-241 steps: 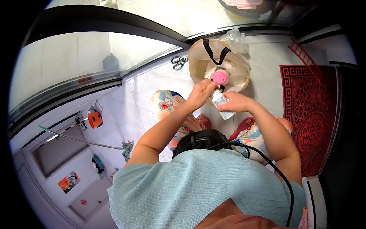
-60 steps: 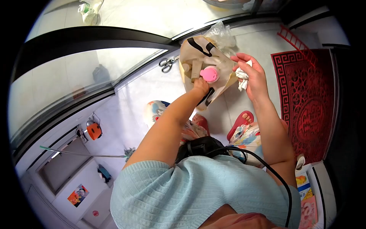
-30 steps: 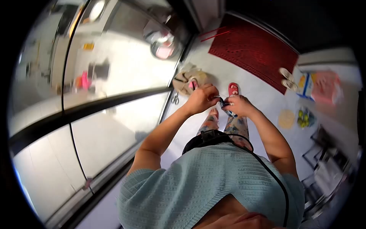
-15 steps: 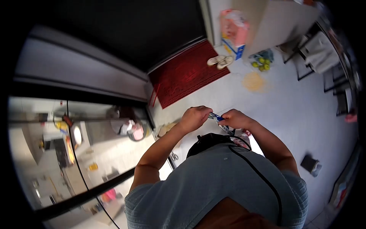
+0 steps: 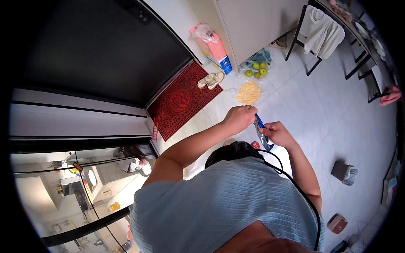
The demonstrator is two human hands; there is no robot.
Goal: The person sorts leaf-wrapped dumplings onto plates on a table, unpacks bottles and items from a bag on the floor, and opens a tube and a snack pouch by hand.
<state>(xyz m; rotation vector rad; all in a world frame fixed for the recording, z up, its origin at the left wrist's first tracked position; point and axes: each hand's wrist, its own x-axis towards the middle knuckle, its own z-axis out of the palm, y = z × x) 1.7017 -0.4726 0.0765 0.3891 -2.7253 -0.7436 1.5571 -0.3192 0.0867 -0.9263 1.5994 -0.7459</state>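
Note:
My left hand (image 5: 241, 118) is closed, pinching the upper end of a blue and silver foil packet (image 5: 260, 127) in front of my body. The fingers of my right hand (image 5: 278, 134) grip the packet's right side, lower down. The packet slants down between both hands, and its lower end hangs near my waist. Whether it is torn open cannot be made out. Beyond my hands, on the floor, lies a pale yellow heap of small pieces (image 5: 248, 92), apart from them.
Green fruits (image 5: 256, 71) lie on a plastic bag behind the yellow heap. White shoes (image 5: 210, 80) stand on a red mat (image 5: 180, 101) by a dark door. A chair with white cloth (image 5: 322, 33), a grey bin (image 5: 345, 172) and a brown-and-white container (image 5: 337, 223) are on the right.
The view has turned and sharpened, so the mat, heap and fruits sit further left. Both hands still grip the packet, which now hangs more steeply and shows more of its length.

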